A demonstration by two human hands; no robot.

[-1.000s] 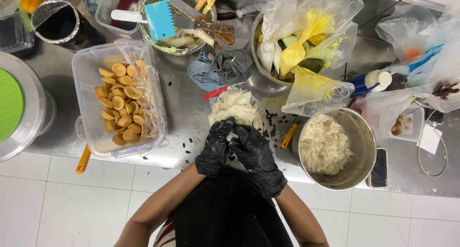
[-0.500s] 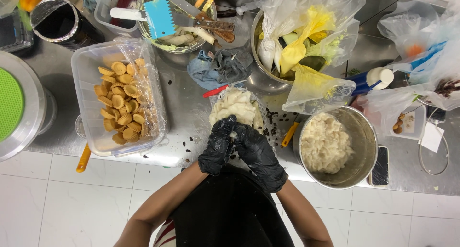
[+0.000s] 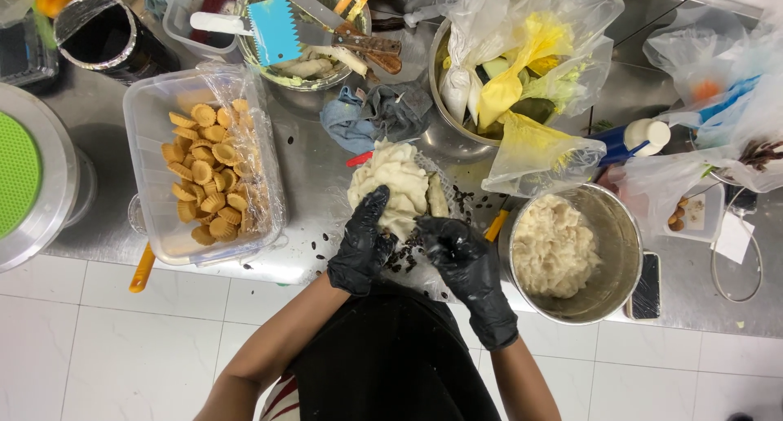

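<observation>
Both my hands wear black gloves and meet at the near end of a piping bag full of pale cream [image 3: 397, 184], which lies on the steel counter [image 3: 310, 156]. My left hand [image 3: 363, 243] grips the bag's lower left side. My right hand [image 3: 461, 258] closes around its lower right end. Small dark crumbs [image 3: 400, 258] lie scattered under and around my hands.
A clear plastic tub of small tart shells [image 3: 204, 172] stands to the left. A steel pot of pale cream [image 3: 571, 250] sits right. Behind are a bowl of filled piping bags [image 3: 510, 70], a bowl with tools and a blue scraper [image 3: 273, 29], a blue cloth [image 3: 371, 115], and an orange-handled tool [image 3: 141, 270].
My hands have shifted slightly on the piping bag, the left one reaching a little higher up its side; the bag stays in place.
</observation>
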